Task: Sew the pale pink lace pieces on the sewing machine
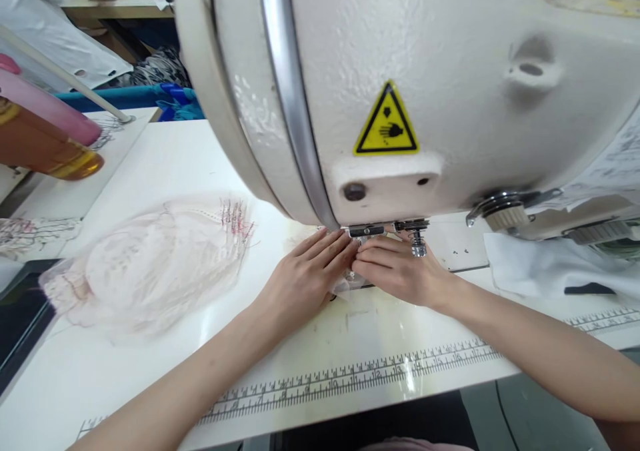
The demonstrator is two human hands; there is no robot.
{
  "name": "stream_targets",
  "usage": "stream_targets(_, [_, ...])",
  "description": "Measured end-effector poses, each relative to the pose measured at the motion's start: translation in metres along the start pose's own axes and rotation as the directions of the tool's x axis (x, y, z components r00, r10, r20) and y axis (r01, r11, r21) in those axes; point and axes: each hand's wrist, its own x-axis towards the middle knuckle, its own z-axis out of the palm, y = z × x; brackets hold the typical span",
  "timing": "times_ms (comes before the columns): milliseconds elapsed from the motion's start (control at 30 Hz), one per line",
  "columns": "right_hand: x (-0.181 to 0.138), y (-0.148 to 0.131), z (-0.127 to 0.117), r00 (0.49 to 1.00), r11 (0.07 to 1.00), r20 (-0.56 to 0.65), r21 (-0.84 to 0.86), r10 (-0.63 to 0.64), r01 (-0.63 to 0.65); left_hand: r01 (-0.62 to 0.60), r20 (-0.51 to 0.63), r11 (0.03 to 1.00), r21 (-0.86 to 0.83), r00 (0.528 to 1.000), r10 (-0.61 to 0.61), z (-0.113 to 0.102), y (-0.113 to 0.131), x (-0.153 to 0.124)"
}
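On a glossy white work surface point(183, 151), the left hand point(310, 268) lies flat, palm down, fingers together, over a small piece of sheer pale fabric point(349, 284). The right hand point(395, 268) curls its fingers at the fabric's other side (I cannot tell whether they pinch it). The piece sits mid-surface, back from the near edge and its printed black ruler scale point(350, 376), below the head of a bulky off-white sewing machine point(450, 91). Toward the surface's left edge lies a loose pile of sheer pale-pink fabric point(160, 264); toward the right edge, a smooth white cloth point(545, 264).
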Motion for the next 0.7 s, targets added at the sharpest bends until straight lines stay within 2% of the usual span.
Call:
stream_targets(167, [0.001, -0.001, -0.002, 1.000, 0.999, -0.001, -0.046, 0.007, -0.007, 0.021, 0.019, 1.000, -0.007, 1.000, -0.020, 0.000, 0.001, 0.001])
stream_targets(400, [0.001, -0.001, -0.008, 0.996, 0.990, -0.083, -0.138, 0.027, -0.039, 0.047, 0.045, 0.999, 0.021, 0.998, -0.048, 0.001, 0.003, 0.001])
stream_targets(567, [0.000, 0.001, -0.011, 0.994, 0.981, -0.068, -0.163, 0.091, -0.101, 0.066, 0.059, 0.997, 0.041, 0.996, -0.068, 0.001, 0.006, 0.001])
stream_targets(700, [0.000, 0.003, -0.014, 0.992, 0.973, -0.088, -0.205, 0.087, -0.103, 0.079, 0.080, 0.996, 0.042, 0.993, -0.082, -0.001, 0.008, 0.001])
